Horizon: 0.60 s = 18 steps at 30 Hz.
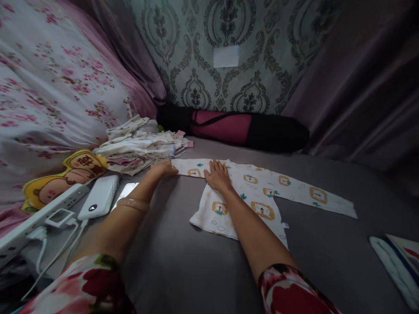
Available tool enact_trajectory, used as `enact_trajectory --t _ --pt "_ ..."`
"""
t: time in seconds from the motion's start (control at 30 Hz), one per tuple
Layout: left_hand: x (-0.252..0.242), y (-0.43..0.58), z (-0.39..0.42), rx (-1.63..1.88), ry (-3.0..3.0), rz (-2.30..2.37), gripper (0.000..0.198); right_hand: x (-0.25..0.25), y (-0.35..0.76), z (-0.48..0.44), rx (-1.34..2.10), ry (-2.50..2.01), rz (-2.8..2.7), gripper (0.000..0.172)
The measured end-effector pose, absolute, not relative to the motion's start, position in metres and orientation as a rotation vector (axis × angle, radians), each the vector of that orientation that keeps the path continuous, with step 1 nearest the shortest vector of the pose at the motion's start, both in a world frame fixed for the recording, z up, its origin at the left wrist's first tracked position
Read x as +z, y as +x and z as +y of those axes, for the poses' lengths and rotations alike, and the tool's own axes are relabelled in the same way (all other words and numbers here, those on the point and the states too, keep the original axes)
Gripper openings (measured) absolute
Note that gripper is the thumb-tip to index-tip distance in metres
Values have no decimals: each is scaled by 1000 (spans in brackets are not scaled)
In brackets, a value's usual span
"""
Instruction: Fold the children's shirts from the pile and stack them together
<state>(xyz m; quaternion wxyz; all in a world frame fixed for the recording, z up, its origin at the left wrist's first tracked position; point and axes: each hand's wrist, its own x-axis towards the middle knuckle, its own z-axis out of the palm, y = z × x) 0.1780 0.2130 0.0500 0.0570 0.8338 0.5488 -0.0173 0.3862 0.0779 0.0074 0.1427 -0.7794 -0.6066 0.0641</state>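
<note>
A small white long-sleeved shirt [244, 209] with orange lion faces and green leaves lies spread on the grey bed sheet. Its right-hand sleeve stretches out flat, and the other runs to my left hand [164, 167]. There, the fingers are closed on the cuff at the sleeve's end. My right hand [218, 175] rests palm down near that sleeve's shoulder, fingers stretched out and holding nothing. My right forearm covers part of the shirt's body.
At the left are a rumpled clothes pile [140, 144], a yellow cartoon cushion [52, 189], a white power bank [99, 198], a lit phone [129, 188] and a power strip [42, 209] with cables. A black-and-pink bag [222, 126] lies along the wall. Folded cloth [391, 261] sits at right.
</note>
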Motion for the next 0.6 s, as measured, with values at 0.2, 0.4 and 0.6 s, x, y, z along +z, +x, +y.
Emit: enact_trajectory --t 0.2,0.4,0.6 --pt "44 242 178 105 2789 1406 34 9 385 76 138 -2252 -1745 63" --pt "10 284 156 337 2797 915 43 8 386 75 113 -2258 -1774 59" --pt "5 251 170 95 2762 1192 57 9 385 75 110 -2269 -1756 61"
